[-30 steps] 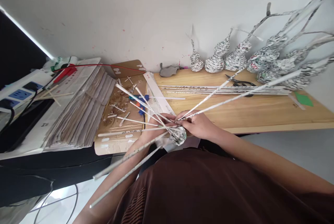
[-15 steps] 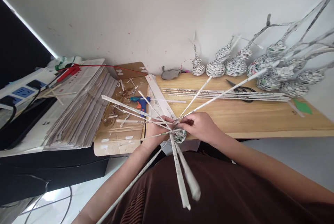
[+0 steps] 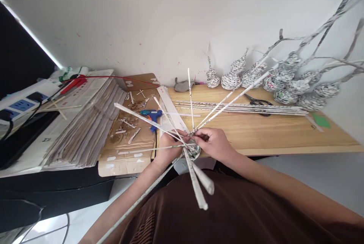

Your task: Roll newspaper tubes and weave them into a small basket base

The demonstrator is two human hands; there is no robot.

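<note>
A small round paper weaving (image 3: 194,152) is held near the table's front edge, with long rolled-paper sticks (image 3: 195,179) fanning out from its top in several directions. From the left, my left hand (image 3: 170,143) grips the weaving where the sticks meet, its fingertips partly behind them. My right hand (image 3: 212,141) pinches at the same crossing from the right, thumb and fingers closed on the paper sticks. The two hands' fingertips are close together. One thin stick (image 3: 190,98) points nearly straight up toward the wall.
Finished gourd-shaped weavings (image 3: 231,79) line the wall at right. Loose paper sticks (image 3: 241,108) and black scissors (image 3: 258,101) lie before them. A blue glue gun (image 3: 155,118) rests on cardboard (image 3: 125,164) at left, beside stacked newspapers (image 3: 82,130) and a power strip (image 3: 25,103).
One thin stick that pointed left now stands upright, away from the others on that side. Both hands stay at the crossing. The whole view has shifted slightly.
</note>
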